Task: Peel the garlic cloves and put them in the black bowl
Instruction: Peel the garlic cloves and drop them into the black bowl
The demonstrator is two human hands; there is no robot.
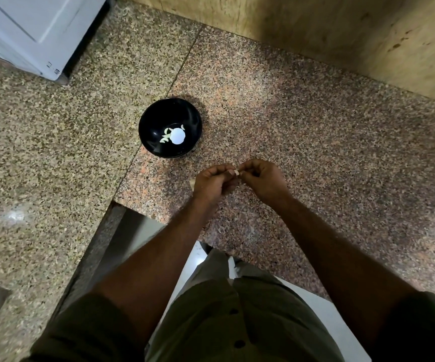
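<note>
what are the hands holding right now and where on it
A garlic clove, pinched between the fingertips of the left hand and right hand, one at each end. Which end is root or tip cannot be told.

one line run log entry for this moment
phase: peeling | both hands pinch garlic clove | black bowl: peeled cloves inside

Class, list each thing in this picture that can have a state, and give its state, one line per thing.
Black bowl: upright on the counter, holding a few peeled cloves.
Garlic clove: pinched between both hands, above the counter.
Left hand: fingers curled, pinching the clove.
Right hand: fingers curled, pinching the clove.
</note>
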